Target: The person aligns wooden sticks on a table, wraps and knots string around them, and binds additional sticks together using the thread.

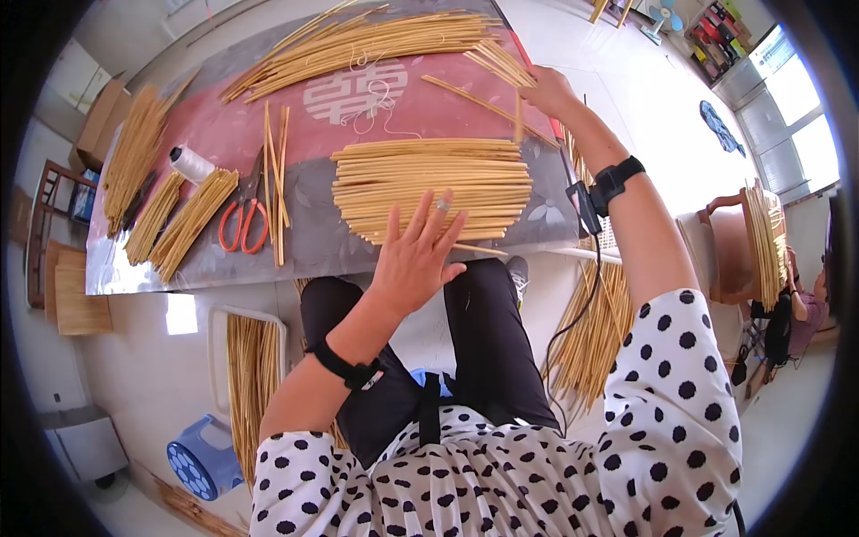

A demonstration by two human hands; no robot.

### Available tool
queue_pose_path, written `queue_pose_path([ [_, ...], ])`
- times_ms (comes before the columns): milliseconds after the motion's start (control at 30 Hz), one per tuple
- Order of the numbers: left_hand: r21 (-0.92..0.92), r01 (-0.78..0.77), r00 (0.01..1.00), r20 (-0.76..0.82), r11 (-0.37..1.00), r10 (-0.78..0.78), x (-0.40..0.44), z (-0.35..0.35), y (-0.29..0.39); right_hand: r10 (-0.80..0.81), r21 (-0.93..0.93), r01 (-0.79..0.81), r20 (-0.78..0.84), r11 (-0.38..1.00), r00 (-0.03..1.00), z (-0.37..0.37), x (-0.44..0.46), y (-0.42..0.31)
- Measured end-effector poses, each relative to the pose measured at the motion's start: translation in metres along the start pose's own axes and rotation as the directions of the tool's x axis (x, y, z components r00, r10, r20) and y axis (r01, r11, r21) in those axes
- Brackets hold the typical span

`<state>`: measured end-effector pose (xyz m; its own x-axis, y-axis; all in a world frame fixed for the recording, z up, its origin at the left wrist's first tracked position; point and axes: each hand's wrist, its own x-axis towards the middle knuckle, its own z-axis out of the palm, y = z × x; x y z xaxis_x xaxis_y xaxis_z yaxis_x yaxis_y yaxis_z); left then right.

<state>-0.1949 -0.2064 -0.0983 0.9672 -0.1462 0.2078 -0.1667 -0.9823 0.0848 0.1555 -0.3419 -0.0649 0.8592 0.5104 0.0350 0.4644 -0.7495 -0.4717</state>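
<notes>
A row of straw-coloured stalks (429, 174) lies side by side on the table close to me, forming a flat mat. My left hand (413, 255) rests over its near edge with the fingers spread, a ring on one of them. Farther right, my right hand (548, 92) is closed at the ends of a small bunch of stalks (497, 63). One short stalk (518, 116) points down beneath that hand. White thread (380, 94) lies loosely between the mat and a large pile of stalks (376, 45) at the back.
Red-handled scissors (242, 224), a thread spool (191, 165) and tied stalk bundles (195, 224) lie on the table's left (304, 259). More stalks (591, 331) stand on the floor beside my legs, near a blue stool (201, 456). Another person (805, 309) sits at far right.
</notes>
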Motion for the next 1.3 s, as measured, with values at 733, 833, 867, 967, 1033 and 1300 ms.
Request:
queue_pose_path([
  [733, 0.013, 0.043, 0.991, 0.125, 0.999, -0.044, 0.000, -0.002, 0.000, -0.056, -0.126, 0.032, -0.193, 0.992, 0.979, 0.021, -0.031, -0.024],
  [833, 0.016, 0.036, 0.994, 0.100, 0.999, -0.037, -0.002, 0.001, 0.000, -0.101, -0.186, 0.112, 0.065, 0.976, 0.993, 0.029, -0.044, -0.021],
  [867, 0.022, 0.035, 0.995, 0.095, 0.999, -0.037, -0.002, 0.000, 0.000, -0.133, -0.274, 0.140, 0.046, 0.952, 0.990, 0.035, -0.044, -0.019],
  [967, 0.043, 0.035, 0.996, 0.084, 0.998, -0.039, -0.003, 0.000, 0.001, -0.172, -0.372, 0.146, -0.037, 0.916, 0.984, 0.039, -0.042, -0.020],
  [1033, 0.041, 0.027, 0.998, 0.047, 0.999, -0.028, -0.005, 0.002, 0.001, -0.174, -0.385, 0.122, -0.105, 0.915, 0.979, 0.025, -0.042, -0.030],
  [1300, -0.022, 0.048, 0.999, 0.005, 0.999, -0.048, -0.006, -0.012, 0.005, 0.036, 0.521, -0.333, 0.500, 0.786, 0.865, -0.019, -0.100, -0.052],
])
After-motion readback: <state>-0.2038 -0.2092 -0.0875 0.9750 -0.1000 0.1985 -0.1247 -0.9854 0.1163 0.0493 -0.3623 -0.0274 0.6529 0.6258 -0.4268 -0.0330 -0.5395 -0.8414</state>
